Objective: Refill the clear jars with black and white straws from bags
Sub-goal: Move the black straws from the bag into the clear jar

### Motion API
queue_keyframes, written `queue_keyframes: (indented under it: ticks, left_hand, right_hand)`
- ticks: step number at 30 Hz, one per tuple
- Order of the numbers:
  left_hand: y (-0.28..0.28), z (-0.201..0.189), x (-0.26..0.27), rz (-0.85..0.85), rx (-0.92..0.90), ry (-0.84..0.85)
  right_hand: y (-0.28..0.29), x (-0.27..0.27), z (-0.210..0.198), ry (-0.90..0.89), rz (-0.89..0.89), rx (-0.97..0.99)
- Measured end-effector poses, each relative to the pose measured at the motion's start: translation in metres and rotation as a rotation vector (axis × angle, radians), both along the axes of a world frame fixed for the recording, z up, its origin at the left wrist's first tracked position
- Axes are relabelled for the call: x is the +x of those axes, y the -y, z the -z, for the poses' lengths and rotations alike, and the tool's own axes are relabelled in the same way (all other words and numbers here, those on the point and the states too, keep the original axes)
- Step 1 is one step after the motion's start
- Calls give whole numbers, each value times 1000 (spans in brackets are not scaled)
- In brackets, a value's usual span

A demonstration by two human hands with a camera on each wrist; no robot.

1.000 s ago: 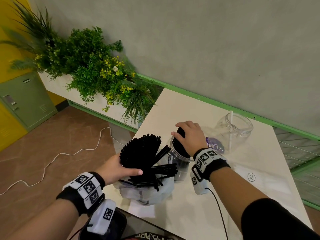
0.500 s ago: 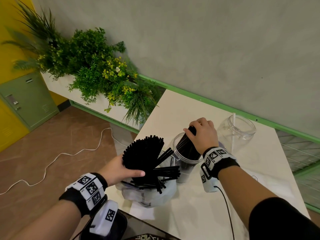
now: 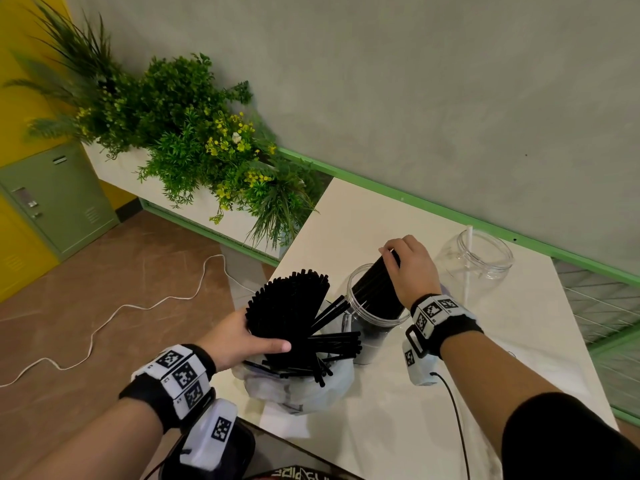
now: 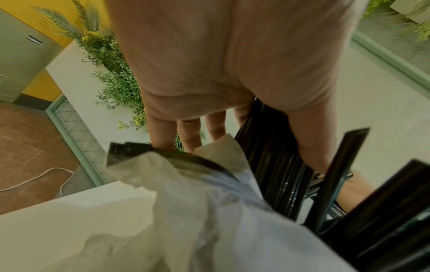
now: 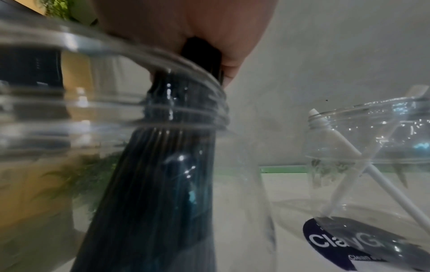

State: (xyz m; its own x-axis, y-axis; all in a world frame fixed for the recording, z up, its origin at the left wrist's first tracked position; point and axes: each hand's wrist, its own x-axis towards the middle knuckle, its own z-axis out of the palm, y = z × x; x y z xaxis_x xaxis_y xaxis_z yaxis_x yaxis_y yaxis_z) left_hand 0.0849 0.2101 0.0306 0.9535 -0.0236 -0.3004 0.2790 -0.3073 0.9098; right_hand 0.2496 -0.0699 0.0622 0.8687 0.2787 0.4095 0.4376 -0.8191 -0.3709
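Note:
My left hand [image 3: 239,341] grips a fanned bundle of black straws [image 3: 291,306] that stands in a crumpled clear plastic bag [image 3: 298,389] near the table's front left; in the left wrist view the fingers [image 4: 163,132] and thumb wrap that bundle [image 4: 274,165] above the bag [image 4: 209,211]. My right hand [image 3: 412,268] holds the top of a second bunch of black straws [image 3: 377,292] leaning in a clear jar [image 3: 356,344]. Through that jar's wall [image 5: 116,110] the bunch [image 5: 163,184] runs down to the bottom. Behind it stands another clear jar [image 3: 481,265] with a single white straw [image 3: 468,258].
The white table [image 3: 381,417] has its left edge beside a planter of green plants [image 3: 194,140]. A grey wall with a green rail [image 3: 450,216] runs along the back. A white cable [image 3: 138,306] lies on the brown floor. A dark object [image 3: 304,474] sits at the near edge.
My right hand has risen and shifted right, so the straw bunch now leans up out of the jar. The left hand has kept its hold on the bundle in the bag.

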Motion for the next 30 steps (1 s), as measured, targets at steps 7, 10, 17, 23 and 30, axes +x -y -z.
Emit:
queue_keyframes:
  ticks: [7, 10, 17, 23, 30]
  left_hand:
    - [1, 2, 1, 1, -7, -7]
    - [1, 3, 1, -2, -11, -12]
    - [1, 3, 1, 11, -16, -10]
    - [2, 4, 1, 3, -11, -21]
    - [7, 0, -2, 0, -33, -12]
  right_hand:
    - [3, 1, -3, -68, 45, -96]
    - [9, -7, -11, -17, 38, -23]
    - [9, -89, -24, 56, -290, 138]
    - [14, -142, 18, -169, -401, 156]
    - [-21, -171, 54, -236, -330, 196]
